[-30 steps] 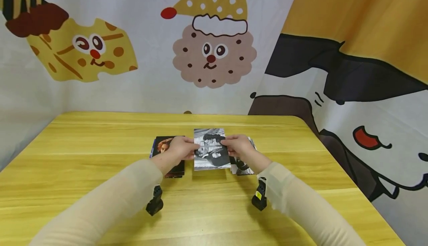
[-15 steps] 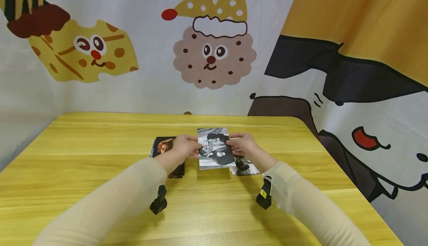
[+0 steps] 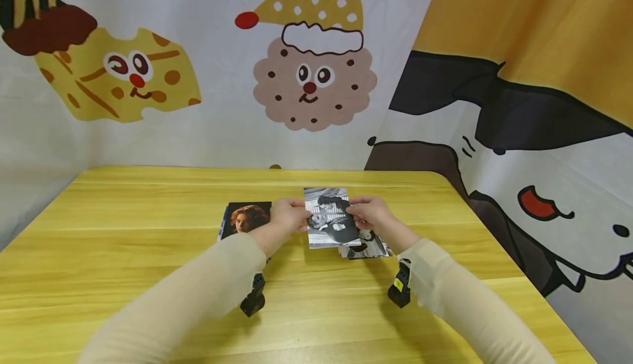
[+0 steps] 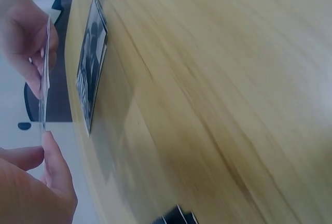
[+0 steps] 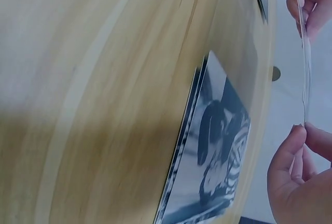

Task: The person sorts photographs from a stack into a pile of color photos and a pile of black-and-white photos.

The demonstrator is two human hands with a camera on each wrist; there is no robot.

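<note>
Both hands hold a black-and-white photo print (image 3: 332,220) raised over the table, one at each side edge. The left hand (image 3: 287,215) pinches its left edge between thumb and fingers; the right hand (image 3: 378,215) pinches the opposite edge. Seen nearly edge-on, the photo (image 4: 45,79) looks like a thin upright line in the left wrist view. Below and to the right lies a stack of black-and-white photos (image 3: 363,247), partly covered by the held print. In the right wrist view this stack (image 5: 212,151) shows slightly offset edges.
Beyond the left hand lies a second stack (image 3: 243,218), a dark colour portrait on top, partly hidden by the left arm. The wooden table (image 3: 148,276) ends at a printed curtain (image 3: 222,133). A small black device (image 3: 253,296) hangs at each wrist.
Both hands have carried the photo to the right, so it now overlaps more of the right stack. More of the portrait on the left stack shows. The grip stays the same.
</note>
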